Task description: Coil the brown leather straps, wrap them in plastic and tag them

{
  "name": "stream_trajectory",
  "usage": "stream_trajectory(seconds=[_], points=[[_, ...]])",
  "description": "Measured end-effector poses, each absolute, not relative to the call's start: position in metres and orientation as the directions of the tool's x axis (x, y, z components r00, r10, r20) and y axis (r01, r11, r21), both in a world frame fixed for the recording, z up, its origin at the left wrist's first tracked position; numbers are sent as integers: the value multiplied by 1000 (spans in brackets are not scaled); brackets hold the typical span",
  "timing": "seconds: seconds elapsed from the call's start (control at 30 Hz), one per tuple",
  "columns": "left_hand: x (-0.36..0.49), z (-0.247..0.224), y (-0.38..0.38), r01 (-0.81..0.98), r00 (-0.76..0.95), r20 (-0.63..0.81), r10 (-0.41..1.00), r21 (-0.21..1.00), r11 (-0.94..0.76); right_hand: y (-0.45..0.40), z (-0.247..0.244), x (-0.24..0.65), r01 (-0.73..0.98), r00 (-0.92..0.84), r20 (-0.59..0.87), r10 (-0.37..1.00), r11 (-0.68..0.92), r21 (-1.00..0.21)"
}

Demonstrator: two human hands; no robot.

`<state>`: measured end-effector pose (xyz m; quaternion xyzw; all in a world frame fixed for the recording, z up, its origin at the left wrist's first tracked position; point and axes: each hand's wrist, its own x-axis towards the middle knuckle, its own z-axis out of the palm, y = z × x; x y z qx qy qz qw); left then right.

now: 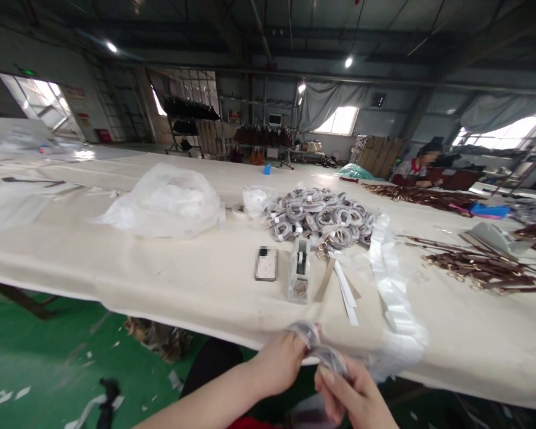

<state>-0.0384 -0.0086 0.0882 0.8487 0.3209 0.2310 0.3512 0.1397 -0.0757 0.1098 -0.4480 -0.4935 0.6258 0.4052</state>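
At the table's front edge, my left hand [286, 358] and my right hand [356, 388] are both closed on a bag strap [312, 339] wrapped in clear film. The strap makes a loop over my left fingers and runs on into my right fingers; parts of it are hidden by the hands. Farther up the table is a pile of coiled, plastic-wrapped straps [324, 217], with gold-coloured metal clasps showing. Between the pile and my hands stands a tape dispenser [300, 271]. White and brown paper strips [345, 289] lie to its right.
Left of the dispenser lies a small flat object [267, 265], blurred out. A large clear plastic bag [170, 199] sits farther left. Film sleeves [389, 280] drape over the table's edge at right, near brown straps [477, 268]. A co-worker [417, 170] sits beyond, at the far right.
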Motion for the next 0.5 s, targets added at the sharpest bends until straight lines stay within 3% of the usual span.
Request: stream_trajectory(seconds=[0.13, 0.3, 0.4, 0.5], points=[[-40, 94, -26, 358, 767, 197, 611, 658, -662, -75, 111, 152, -227, -125, -167, 978, -192, -955], [-41, 106, -38, 428, 679, 148, 719, 716, -551, -67, 93, 171, -59, -91, -201, 975, -206, -977], [-41, 107, -42, 362, 671, -54, 739, 894, -263, -64, 78, 182, 18, -37, -153, 988, -152, -988], [-40, 101, -44, 214, 673, -317, 669, 948, 234, -71, 63, 184, 175, -97, -47, 994, -30, -984]])
